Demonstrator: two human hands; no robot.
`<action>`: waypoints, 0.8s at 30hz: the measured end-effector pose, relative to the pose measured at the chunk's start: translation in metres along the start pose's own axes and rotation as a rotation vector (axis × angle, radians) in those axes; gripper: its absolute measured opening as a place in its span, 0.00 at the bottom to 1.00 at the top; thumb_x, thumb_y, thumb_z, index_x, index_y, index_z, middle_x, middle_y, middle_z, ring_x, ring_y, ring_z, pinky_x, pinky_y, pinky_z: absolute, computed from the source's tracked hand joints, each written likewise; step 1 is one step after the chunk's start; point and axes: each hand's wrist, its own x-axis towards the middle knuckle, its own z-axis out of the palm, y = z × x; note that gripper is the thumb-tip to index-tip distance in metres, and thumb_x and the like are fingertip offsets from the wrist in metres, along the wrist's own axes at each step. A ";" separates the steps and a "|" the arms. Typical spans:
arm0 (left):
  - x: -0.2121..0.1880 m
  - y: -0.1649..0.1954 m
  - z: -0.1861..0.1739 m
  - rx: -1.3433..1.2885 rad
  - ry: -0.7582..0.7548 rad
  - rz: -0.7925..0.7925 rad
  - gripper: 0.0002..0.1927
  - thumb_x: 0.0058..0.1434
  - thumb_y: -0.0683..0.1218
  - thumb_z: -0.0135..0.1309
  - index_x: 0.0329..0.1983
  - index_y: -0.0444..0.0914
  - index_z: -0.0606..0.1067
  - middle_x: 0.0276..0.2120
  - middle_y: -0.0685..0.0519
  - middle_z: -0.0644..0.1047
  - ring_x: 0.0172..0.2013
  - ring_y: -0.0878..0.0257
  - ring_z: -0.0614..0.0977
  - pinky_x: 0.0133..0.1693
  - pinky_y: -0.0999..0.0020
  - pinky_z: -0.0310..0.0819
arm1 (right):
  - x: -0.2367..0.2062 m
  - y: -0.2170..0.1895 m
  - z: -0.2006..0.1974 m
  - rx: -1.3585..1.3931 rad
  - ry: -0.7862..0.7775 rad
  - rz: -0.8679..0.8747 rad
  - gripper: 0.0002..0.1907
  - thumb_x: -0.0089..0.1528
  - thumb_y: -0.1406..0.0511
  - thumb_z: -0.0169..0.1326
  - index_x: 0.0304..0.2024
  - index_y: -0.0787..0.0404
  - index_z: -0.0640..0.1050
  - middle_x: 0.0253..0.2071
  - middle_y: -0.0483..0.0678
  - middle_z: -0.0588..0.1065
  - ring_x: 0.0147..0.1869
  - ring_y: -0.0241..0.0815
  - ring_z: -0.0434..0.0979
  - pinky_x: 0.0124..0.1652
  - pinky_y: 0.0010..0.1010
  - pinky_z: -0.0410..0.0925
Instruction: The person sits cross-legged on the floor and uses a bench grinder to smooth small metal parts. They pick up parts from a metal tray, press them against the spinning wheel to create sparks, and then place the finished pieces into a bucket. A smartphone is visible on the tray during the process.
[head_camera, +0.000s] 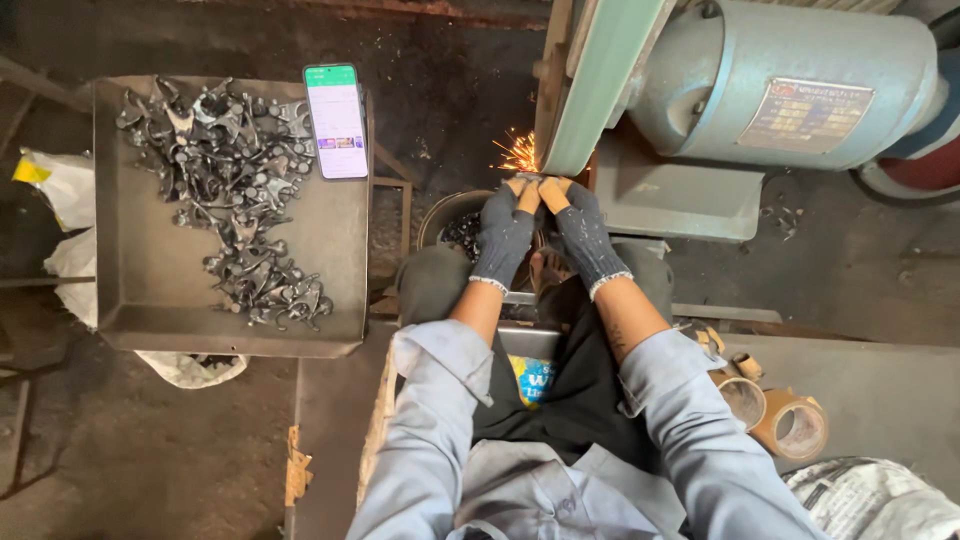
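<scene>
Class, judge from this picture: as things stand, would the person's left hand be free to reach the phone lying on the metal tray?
Probably not right now. The left hand and the right hand together press a small part against the grinding belt, sparks flying. The path to the phone on the tray looks open.

1. Your left hand, in a dark fingerless glove, reaches far forward, fingertips pinched together.
2. Your right hand, gloved alike, sits just beside it, fingertips nearly touching.
3. Both forearms are bare, sleeves pushed back.
</scene>
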 end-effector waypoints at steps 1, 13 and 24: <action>0.002 -0.005 0.000 0.052 0.030 0.039 0.15 0.71 0.46 0.52 0.51 0.29 0.77 0.46 0.46 0.82 0.47 0.61 0.82 0.52 0.67 0.74 | 0.002 0.003 -0.001 -0.008 0.005 -0.009 0.18 0.69 0.58 0.54 0.50 0.68 0.79 0.45 0.46 0.79 0.47 0.33 0.77 0.47 0.25 0.71; 0.000 0.065 0.012 0.212 -0.425 -0.014 0.15 0.69 0.49 0.54 0.50 0.33 0.78 0.43 0.42 0.83 0.45 0.51 0.83 0.49 0.62 0.76 | -0.058 -0.036 -0.006 0.505 0.119 -0.032 0.18 0.68 0.60 0.50 0.53 0.66 0.76 0.48 0.48 0.79 0.49 0.40 0.79 0.50 0.31 0.73; -0.128 0.154 -0.027 0.326 -0.257 0.670 0.13 0.66 0.40 0.58 0.54 0.35 0.76 0.51 0.43 0.79 0.52 0.47 0.82 0.55 0.57 0.78 | -0.198 -0.099 0.001 -0.408 0.000 -0.525 0.23 0.66 0.70 0.54 0.63 0.69 0.72 0.62 0.52 0.74 0.67 0.42 0.72 0.66 0.33 0.64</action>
